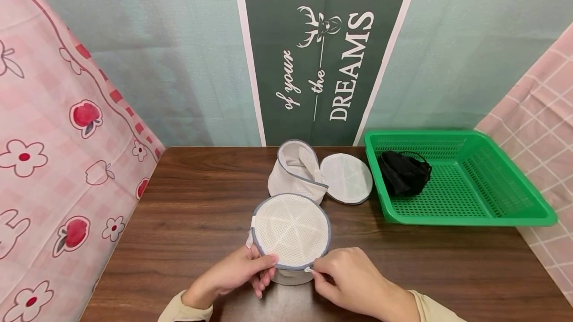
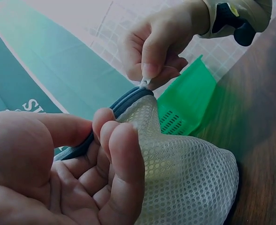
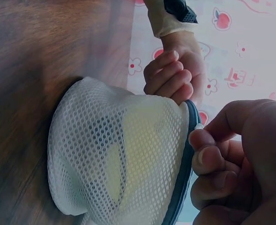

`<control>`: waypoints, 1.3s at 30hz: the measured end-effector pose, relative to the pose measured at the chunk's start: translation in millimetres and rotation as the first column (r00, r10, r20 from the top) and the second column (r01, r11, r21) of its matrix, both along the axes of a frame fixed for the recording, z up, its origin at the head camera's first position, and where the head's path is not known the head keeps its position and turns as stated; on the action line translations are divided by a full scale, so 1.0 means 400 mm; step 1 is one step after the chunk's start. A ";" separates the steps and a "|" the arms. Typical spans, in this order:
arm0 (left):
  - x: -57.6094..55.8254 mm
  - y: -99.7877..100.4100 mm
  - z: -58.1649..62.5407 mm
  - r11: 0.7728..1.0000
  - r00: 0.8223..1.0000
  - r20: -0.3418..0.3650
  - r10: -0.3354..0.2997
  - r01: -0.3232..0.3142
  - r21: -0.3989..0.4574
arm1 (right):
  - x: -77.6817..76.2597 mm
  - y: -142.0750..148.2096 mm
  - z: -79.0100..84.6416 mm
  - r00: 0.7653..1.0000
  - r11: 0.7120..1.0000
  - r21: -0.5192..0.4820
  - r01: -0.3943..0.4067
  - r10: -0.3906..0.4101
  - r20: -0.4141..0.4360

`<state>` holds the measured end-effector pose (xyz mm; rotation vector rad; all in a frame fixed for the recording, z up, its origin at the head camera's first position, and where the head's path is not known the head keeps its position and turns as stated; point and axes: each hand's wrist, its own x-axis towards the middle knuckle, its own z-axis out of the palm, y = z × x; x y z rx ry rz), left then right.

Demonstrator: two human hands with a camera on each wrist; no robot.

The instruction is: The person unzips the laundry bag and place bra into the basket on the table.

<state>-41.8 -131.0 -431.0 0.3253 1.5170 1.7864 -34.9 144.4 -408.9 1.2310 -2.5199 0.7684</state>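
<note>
A white mesh laundry bag point(image 1: 293, 230) with a round top and grey-blue zipper edge stands at the table's front. My left hand point(image 1: 243, 269) pinches the edge at its front left, thumb on top. With thumb and forefinger my right hand point(image 1: 351, 279) pinches the small white zipper pull point(image 2: 145, 82) at the front right of the rim. Through the mesh in the right wrist view, something pale yellow point(image 3: 138, 150) shows inside, its kind unclear. Just behind stands a second mesh bag point(image 1: 293, 177), its top gaping, with its round lid point(image 1: 346, 178) folded out to the right.
A green plastic basket point(image 1: 465, 220) stands at the right back, holding a black drawstring pouch point(image 1: 404, 173) at its left end. The brown wooden table point(image 1: 192, 202) meets a printed cloth backdrop behind and pink cloths at both sides.
</note>
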 end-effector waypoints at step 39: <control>-0.002 -0.009 -0.005 1.000 1.000 0.000 0.000 0.000 -0.029 | -0.032 0.066 0.009 0.988 0.988 0.029 0.153 -0.153 -0.007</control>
